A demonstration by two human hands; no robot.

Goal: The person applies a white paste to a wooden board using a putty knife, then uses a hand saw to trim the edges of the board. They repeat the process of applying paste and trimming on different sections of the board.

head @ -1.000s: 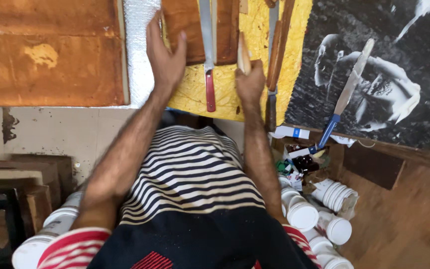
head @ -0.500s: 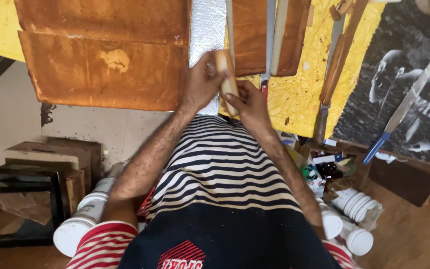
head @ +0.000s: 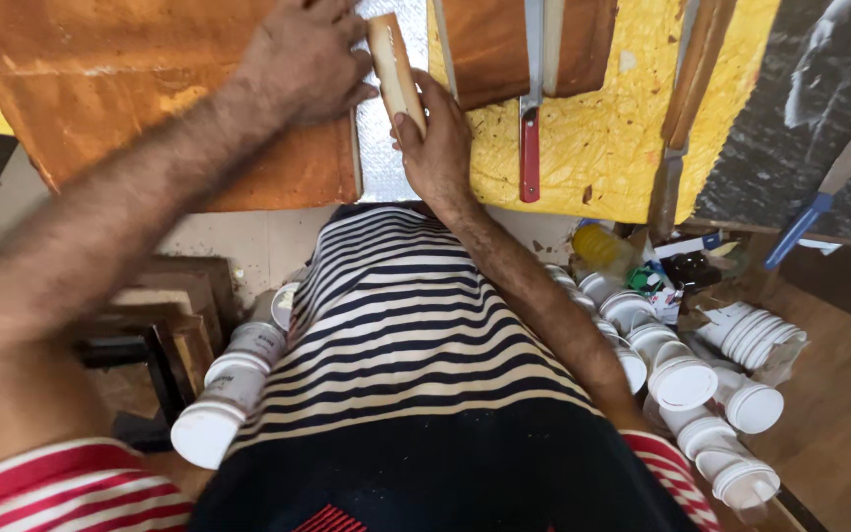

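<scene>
Both my hands hold a short tan wooden block (head: pixel 395 71) over a strip of silvery foil (head: pixel 383 158). My right hand (head: pixel 437 138) grips the block from below and the right. My left hand (head: pixel 302 59) presses its fingers against the block's left side, resting over a brown wooden board (head: pixel 150 108). A red-handled knife (head: pixel 530 128) lies on a yellow sheet (head: pixel 603 148) just right of my right hand.
A second brown board (head: pixel 494 44) lies at the top. Another blade (head: pixel 677 148) and a blue-handled tool (head: pixel 800 222) lie to the right by a black-and-white picture (head: pixel 819 108). White jars (head: pixel 682 379) crowd the floor right; others (head: pixel 219 409) and wooden frames (head: pixel 179 315) left.
The view has shifted left and closer. My hands, together on the block half a second ago, now hold it over the foil strip, with the left hand spread across the board.
</scene>
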